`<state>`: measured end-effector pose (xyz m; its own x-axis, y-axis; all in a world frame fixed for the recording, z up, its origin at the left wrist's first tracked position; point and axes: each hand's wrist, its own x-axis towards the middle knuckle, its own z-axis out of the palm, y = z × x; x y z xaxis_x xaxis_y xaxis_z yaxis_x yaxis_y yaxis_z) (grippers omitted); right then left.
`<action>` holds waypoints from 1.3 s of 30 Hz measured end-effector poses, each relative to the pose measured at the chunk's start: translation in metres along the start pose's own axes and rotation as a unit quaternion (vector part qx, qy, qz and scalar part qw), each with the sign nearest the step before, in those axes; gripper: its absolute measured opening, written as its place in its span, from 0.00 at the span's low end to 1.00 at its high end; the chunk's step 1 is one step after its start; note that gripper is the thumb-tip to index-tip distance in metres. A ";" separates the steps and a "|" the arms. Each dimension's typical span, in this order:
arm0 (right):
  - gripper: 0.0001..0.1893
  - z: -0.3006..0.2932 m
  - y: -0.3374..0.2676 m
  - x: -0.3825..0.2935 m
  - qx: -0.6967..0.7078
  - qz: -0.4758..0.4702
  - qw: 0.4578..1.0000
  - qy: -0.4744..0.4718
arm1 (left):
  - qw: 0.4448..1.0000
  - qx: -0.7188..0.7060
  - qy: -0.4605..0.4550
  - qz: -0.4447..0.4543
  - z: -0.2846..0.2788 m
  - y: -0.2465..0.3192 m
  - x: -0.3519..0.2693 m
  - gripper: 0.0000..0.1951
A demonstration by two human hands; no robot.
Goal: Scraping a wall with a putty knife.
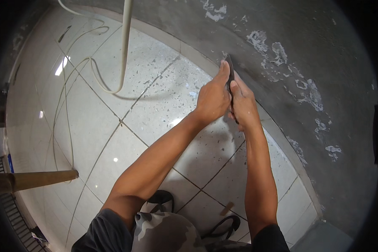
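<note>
A dark, narrow metal blade (pixel 230 67), a knife or scraper, reaches up between my hands to the grey wall (pixel 289 28). Its tip meets the wall's surface just above the skirting tiles, or very close to it. My right hand (pixel 245 102) is wrapped around its lower part, thumb along the top. From the left side, my left hand (pixel 214 96) presses against the blade with the thumb pointing towards the tip. The handle is mostly hidden by the fingers. Whitish patches of peeled paint (pixel 312 93) run across the wall to the right.
Paint flakes (pixel 167 89) litter the white floor tiles (pixel 104 148) below the wall. A pale cable (pixel 66 104) loops on the left, near a hanging pale pole or hose (pixel 126 41). A wooden leg (pixel 44 180) stands at lower left. A small brown piece (pixel 227 209) lies near my sandal (pixel 226 225).
</note>
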<state>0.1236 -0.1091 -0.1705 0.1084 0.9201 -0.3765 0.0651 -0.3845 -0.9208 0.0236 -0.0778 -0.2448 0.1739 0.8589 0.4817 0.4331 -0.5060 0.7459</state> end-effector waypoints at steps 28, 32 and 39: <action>0.22 -0.005 0.011 0.009 0.001 0.034 0.999 0.005 | 0.983 0.009 -0.138 -0.117 -0.014 0.014 0.005 0.35; 0.22 -0.006 0.014 0.010 -0.001 0.034 0.999 -0.002 | 0.973 -0.015 -0.152 -0.174 -0.014 0.012 0.007 0.39; 0.22 0.003 0.009 0.017 -0.033 -0.005 0.999 -0.015 | 0.970 0.009 -0.136 -0.203 -0.017 0.005 0.016 0.39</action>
<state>0.1230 -0.0967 -0.1858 0.0774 0.9251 -0.3717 0.1309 -0.3790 -0.9161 0.0135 -0.0683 -0.2252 0.2116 0.9773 0.0081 0.5290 -0.1215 0.8399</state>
